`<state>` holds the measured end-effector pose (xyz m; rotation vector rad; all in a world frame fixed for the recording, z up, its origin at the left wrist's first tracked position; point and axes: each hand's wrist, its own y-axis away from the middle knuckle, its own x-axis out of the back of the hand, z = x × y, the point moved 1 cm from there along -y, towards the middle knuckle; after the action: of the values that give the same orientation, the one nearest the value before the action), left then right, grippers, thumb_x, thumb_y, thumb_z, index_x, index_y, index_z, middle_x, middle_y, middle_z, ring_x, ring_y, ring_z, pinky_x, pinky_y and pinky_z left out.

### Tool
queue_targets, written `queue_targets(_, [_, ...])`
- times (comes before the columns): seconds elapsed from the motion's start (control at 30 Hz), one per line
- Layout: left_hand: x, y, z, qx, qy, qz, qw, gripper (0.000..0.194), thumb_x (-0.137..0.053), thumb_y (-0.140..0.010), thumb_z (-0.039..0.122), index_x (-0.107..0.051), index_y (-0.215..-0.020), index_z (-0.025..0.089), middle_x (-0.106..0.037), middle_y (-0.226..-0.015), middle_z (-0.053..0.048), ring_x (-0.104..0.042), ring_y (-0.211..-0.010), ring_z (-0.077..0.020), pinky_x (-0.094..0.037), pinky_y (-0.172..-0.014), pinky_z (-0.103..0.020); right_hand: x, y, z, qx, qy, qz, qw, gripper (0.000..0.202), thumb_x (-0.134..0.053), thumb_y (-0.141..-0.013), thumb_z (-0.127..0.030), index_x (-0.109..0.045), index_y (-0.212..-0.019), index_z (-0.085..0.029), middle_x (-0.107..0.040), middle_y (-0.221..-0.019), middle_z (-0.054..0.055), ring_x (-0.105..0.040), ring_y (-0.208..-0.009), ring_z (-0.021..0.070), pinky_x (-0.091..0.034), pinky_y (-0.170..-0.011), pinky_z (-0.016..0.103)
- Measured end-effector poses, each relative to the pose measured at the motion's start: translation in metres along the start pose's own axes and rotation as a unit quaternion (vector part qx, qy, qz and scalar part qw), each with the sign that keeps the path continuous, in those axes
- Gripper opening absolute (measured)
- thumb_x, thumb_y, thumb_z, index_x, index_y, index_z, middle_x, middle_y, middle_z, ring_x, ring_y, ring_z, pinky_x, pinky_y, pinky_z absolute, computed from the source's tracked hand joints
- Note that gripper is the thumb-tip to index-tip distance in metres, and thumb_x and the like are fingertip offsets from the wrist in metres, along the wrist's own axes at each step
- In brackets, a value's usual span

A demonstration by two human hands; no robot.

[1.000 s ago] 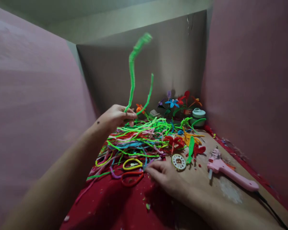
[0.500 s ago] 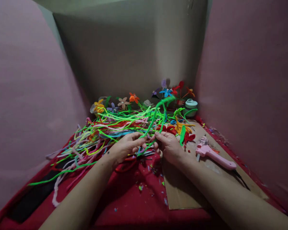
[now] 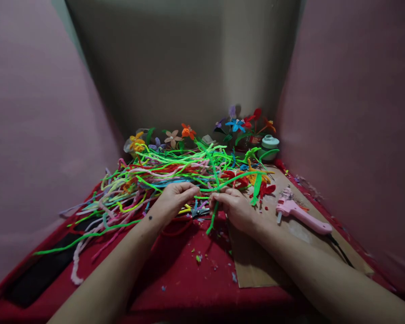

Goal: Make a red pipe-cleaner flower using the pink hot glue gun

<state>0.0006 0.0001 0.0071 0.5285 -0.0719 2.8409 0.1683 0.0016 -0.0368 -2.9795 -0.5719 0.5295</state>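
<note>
My right hand pinches two green pipe cleaners where they cross at its fingertips. One of them runs sideways from the fingertips of my left hand to above the cardboard. The other stands roughly upright, its lower end hanging below my right fingers. My left hand is closed at the near end of the sideways one, thumb against forefinger. Behind both hands spreads a big heap of coloured pipe cleaners. Scissors lie partly hidden between the hands.
A pink glue gun rests on a cardboard sheet at right, near red pipe-cleaner petals. Pipe-cleaner flowers and a lidded jar stand at the back. Scraps dot the red cloth.
The long green pipe cleaner has swung down from upward-pointing to nearly level, reaching right. The other piece now crosses it upright at my right fingertips. My hands stay close together.
</note>
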Motion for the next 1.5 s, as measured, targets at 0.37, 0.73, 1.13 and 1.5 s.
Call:
queue_targets(0.37, [-0.006, -0.003, -0.006, -0.062, -0.173, 0.054, 0.981, 0.029, -0.052, -0.077, 0.041, -0.059, -0.062, 0.017, -0.051, -0.056, 0.002, -0.045, -0.055, -0.0119, -0.035, -0.052, -0.022, -0.007, 0.005, -0.007, -0.02, 0.06, 0.041, 0.997, 0.038, -0.048, -0.08, -0.049, -0.051, -0.061, -0.016, -0.044, -0.041, -0.006, -0.037, -0.028, 0.0057, -0.025, -0.028, 0.017])
queue_targets(0.73, [-0.014, 0.04, 0.006, -0.329, -0.257, 0.2, 0.886, 0.017, -0.058, -0.077, 0.024, -0.068, -0.09, 0.026, -0.065, -0.074, -0.005, -0.057, -0.068, -0.019, -0.043, -0.071, -0.033, -0.004, 0.002, -0.009, 0.016, 0.036, 0.095, 0.995, 0.034, -0.049, -0.079, -0.045, -0.054, -0.063, -0.016, -0.042, -0.045, -0.006, -0.038, -0.033, 0.0057, -0.028, -0.033, 0.019])
queue_targets(1.13, [-0.041, 0.016, 0.002, 0.04, 0.294, 0.046, 0.954, 0.029, -0.067, -0.07, 0.04, -0.049, -0.066, 0.017, -0.035, -0.045, 0.009, -0.023, -0.036, -0.002, -0.018, -0.036, -0.018, -0.011, 0.017, -0.015, 0.074, 0.151, 0.02, 0.986, 0.04, -0.043, -0.087, -0.039, -0.047, -0.054, -0.018, -0.041, -0.043, -0.005, -0.038, -0.041, 0.0076, -0.031, -0.044, 0.022])
queue_targets(1.5, [-0.032, 0.014, 0.0, 0.048, 0.388, -0.045, 0.919, 0.025, -0.074, -0.064, 0.027, -0.058, -0.075, 0.012, -0.048, -0.053, 0.004, -0.031, -0.038, -0.0009, -0.022, -0.038, -0.016, -0.007, 0.014, -0.004, -0.039, -0.051, -0.136, 0.989, 0.035, -0.05, -0.083, -0.044, -0.055, -0.064, -0.015, -0.034, -0.042, -0.007, -0.026, -0.035, 0.0054, -0.017, -0.037, 0.02])
